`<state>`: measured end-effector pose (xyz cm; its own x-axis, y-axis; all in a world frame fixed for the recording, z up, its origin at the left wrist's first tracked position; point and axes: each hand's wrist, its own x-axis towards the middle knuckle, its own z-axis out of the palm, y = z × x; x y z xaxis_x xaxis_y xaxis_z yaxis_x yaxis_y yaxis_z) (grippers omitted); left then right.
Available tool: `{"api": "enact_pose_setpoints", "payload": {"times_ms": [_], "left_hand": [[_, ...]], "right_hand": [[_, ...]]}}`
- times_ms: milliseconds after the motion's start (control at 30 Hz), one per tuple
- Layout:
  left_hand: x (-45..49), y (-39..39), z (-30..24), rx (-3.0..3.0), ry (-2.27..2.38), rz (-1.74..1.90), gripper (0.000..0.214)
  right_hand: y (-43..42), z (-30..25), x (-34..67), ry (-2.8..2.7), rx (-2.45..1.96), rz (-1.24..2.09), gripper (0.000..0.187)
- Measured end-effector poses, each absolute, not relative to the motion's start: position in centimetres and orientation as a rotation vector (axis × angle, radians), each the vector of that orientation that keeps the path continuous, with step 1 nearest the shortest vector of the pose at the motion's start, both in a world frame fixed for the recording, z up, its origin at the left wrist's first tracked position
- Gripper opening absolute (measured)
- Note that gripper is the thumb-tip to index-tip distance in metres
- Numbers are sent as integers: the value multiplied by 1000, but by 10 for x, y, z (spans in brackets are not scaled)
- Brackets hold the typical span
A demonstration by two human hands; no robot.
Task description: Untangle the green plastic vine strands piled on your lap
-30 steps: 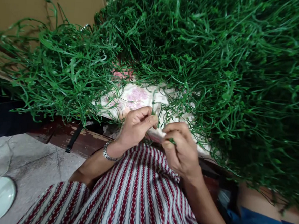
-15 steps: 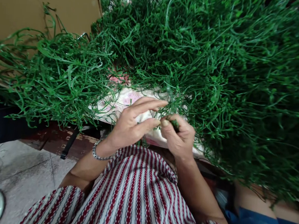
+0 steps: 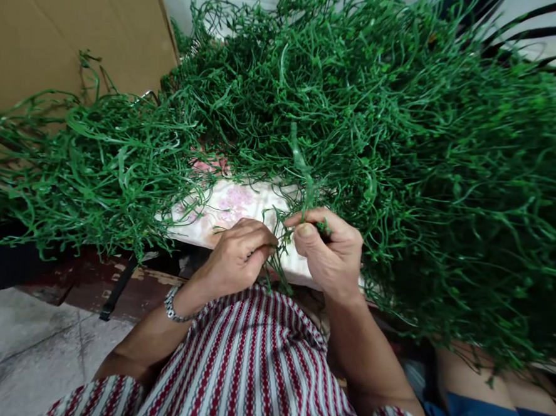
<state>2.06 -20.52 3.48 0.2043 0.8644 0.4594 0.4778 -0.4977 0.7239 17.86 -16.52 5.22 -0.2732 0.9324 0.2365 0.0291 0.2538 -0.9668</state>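
Work looks unfinished: your right hand (image 3: 332, 255) pinches green stems (image 3: 309, 191); left hand (image 3: 236, 255), grip unclear; stem heaps (image 3: 110, 172) at ten, one o'clock.

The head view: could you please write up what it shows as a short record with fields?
Left hand: fingers bunched beside thin stems; grip unclear
Left wrist: metal band
Right hand: thumb and forefinger closed on green sprigs
Left side: smaller green heap
Centre and right: larger green heap
Surface under the hands: pale floral covering
Upper left: brown board
Clothing: striped garment
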Motion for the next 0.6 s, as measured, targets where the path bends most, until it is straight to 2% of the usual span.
{"api": "enact_pose_setpoints", "payload": {"times_ms": [133, 333, 467, 600], "left_hand": [[16, -204, 37, 1883, 1309, 1354, 7], [16, -204, 38, 1901, 1252, 1422, 5], [14, -205, 35, 1940, 1173, 1366, 8], [5, -206, 37, 1997, 1062, 1160, 15]], "right_hand": [[-164, 52, 182, -1633, -1001, 1172, 31], [-168, 45, 181, -1938, -919, 1218, 21], [-169, 43, 183, -2001, -859, 1110, 18], [-171, 44, 189, -2176, -743, 1027, 18]]}}
